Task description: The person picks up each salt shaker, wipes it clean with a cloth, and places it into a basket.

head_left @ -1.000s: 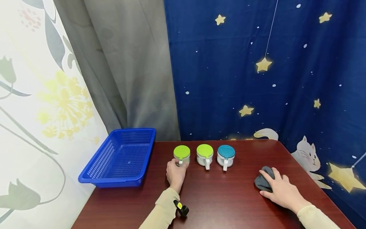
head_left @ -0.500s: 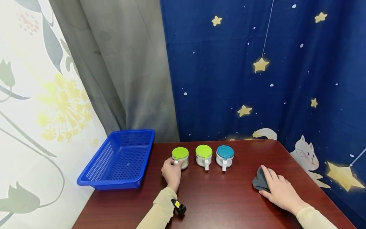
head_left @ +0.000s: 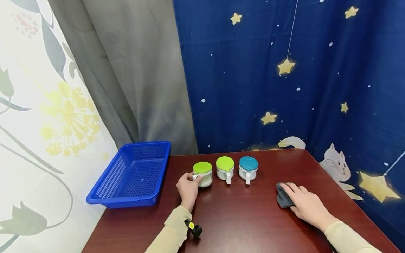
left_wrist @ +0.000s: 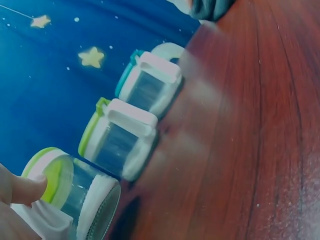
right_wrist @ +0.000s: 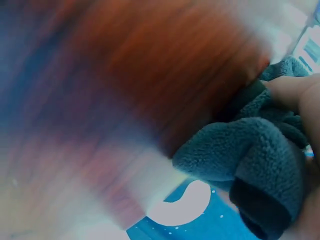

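Note:
My left hand [head_left: 187, 190] grips the white handle of a clear seasoning jar [head_left: 207, 180] with a lime-green lid. In the left wrist view the jar leans, its ridged base showing above a dark shadow on the wood. Beside it stand a second green-lidded jar [head_left: 225, 166] and a teal-lidded jar [head_left: 248, 167], both upright with handles facing me. Over at the right, my right hand [head_left: 308, 206] holds a bunched dark grey cloth [head_left: 282, 197] against the tabletop. The right wrist view shows this fluffy cloth [right_wrist: 265, 155] folded between thumb and fingers.
A blue perforated plastic basket [head_left: 142, 201] sits at the left of the reddish-brown table [head_left: 240, 225]. Behind the table's back edge hang a grey curtain [head_left: 152, 88] and a navy star-patterned curtain [head_left: 240, 77]. A black wrist strap mount [head_left: 194, 229] juts from my left sleeve.
The left hand has taken the first jar by its handle, turned it so the handle points left, and raised it slightly. My right hand has slid a little left with the cloth.

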`<state>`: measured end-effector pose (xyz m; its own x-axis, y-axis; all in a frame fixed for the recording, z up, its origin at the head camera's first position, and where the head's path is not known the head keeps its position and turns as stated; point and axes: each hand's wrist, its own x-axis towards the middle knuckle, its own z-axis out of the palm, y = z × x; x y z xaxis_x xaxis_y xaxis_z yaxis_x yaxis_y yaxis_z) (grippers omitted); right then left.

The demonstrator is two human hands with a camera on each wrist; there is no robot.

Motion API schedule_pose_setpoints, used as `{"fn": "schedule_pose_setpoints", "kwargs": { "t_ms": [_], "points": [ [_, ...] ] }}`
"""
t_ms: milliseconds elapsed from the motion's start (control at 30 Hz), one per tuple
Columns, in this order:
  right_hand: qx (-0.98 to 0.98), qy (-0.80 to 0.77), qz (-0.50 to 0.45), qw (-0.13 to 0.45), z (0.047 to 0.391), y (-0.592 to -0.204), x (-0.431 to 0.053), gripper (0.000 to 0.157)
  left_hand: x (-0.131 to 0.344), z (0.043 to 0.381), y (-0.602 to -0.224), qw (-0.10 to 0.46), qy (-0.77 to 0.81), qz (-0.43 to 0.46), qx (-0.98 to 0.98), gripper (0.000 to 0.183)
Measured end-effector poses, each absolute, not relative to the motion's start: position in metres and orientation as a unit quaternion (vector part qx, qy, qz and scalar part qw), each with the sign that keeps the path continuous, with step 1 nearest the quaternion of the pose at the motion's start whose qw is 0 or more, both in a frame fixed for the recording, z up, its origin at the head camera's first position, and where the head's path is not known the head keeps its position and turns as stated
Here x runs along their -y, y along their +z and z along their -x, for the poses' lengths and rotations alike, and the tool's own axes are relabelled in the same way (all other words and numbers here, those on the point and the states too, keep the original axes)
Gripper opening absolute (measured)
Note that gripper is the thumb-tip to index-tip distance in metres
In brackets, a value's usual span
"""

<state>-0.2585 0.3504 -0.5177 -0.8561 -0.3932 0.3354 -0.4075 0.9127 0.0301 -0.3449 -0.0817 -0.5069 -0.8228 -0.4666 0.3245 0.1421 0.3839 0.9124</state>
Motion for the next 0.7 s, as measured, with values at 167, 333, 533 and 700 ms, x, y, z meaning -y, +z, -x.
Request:
{"fn": "schedule_pose_setpoints", "kwargs": {
  "t_ms": [167, 333, 533, 700],
  "points": [
    [0.95, 0.013, -0.238, 0.202, 0.259, -0.511, -0.343, 0.09, 0.089, 0.336, -0.494, 0.276, -0.554, -0.077, 0.782, 0.032],
    [0.938, 0.014, -0.259, 0.232, 0.262, -0.495, -0.33, 0.091, 0.092, 0.326, -0.48, 0.244, -0.599, -0.061, 0.76, 0.033],
    [0.914, 0.02, -0.295, 0.279, 0.267, -0.467, -0.296, 0.088, 0.093, 0.315, -0.465, 0.194, -0.649, -0.038, 0.735, 0.035],
    [0.886, 0.045, -0.335, 0.316, 0.267, -0.441, -0.254, 0.086, 0.087, 0.305, -0.455, 0.151, -0.692, -0.022, 0.705, 0.033]
  ]
}}
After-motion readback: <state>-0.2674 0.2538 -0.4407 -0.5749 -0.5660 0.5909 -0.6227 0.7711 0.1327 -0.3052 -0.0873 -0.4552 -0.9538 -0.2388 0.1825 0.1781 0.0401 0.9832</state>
